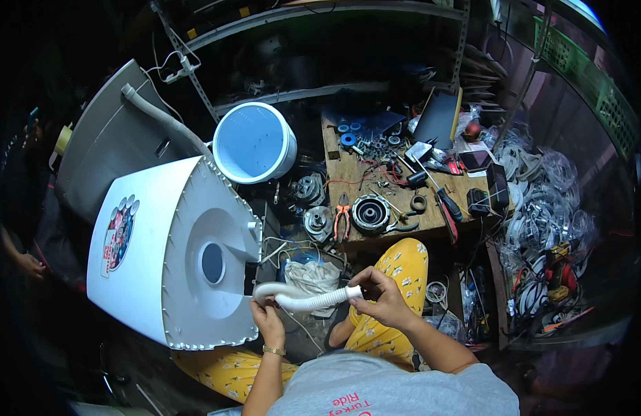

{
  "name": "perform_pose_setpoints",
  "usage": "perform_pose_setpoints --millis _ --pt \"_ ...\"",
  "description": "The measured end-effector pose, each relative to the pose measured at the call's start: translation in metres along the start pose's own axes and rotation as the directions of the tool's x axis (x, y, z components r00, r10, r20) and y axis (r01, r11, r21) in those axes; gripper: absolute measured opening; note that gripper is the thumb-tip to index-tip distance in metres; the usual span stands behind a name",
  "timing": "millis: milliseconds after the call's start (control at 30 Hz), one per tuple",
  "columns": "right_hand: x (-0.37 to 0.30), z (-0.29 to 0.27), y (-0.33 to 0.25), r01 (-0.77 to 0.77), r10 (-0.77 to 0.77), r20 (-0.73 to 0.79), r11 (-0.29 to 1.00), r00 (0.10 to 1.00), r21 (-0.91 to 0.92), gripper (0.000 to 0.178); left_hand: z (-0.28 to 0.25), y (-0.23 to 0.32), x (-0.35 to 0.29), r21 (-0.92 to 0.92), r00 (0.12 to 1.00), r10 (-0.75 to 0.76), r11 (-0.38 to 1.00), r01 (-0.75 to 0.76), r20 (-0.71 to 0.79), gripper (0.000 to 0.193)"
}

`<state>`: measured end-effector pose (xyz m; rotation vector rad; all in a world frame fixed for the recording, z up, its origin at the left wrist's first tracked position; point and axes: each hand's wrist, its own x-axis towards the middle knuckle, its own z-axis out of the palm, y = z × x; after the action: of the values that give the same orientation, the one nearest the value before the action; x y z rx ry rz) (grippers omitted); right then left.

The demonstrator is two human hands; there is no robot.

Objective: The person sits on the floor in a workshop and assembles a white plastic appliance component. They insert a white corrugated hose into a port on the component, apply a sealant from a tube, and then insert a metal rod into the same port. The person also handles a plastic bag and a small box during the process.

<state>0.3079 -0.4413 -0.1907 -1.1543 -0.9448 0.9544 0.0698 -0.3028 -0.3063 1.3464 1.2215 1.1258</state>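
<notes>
A white corrugated drain hose stretches between my two hands above my lap, bent back on itself at its left end. My left hand is closed around that bent part. My right hand pinches the smooth white end of the hose between thumb and fingers. Close beside my left hand, a white plastic washing machine housing lies on its side. Its round-holed bottom, with a notched rim, faces me. Below the hose sits a crumpled pale plastic bag.
A wooden bench ahead carries orange-handled pliers, a round black part, screwdrivers and small parts. A perforated tub stands behind the housing, near a grey panel with a hose. Bagged parts pile up at right. Another person's hand shows far left.
</notes>
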Motion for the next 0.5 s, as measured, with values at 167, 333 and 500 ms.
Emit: perform_pose_setpoints --millis 167,333,500 --pt "0.006 0.005 -0.007 0.021 -0.010 0.067 0.986 0.998 -0.165 0.030 -0.026 -0.045 0.008 -0.032 0.910 -0.404 0.912 0.408 0.096 0.043" --pt "0.005 0.010 0.003 -0.012 0.048 0.166 0.977 0.985 -0.213 0.031 -0.006 0.021 -0.020 0.433 0.898 0.378 0.787 -0.440 0.227 0.068" --pt "0.006 0.027 0.009 0.015 -0.007 0.185 0.999 0.983 -0.039 0.036 0.025 0.101 -0.033 0.005 0.688 0.174 0.968 -0.251 0.704 0.046"
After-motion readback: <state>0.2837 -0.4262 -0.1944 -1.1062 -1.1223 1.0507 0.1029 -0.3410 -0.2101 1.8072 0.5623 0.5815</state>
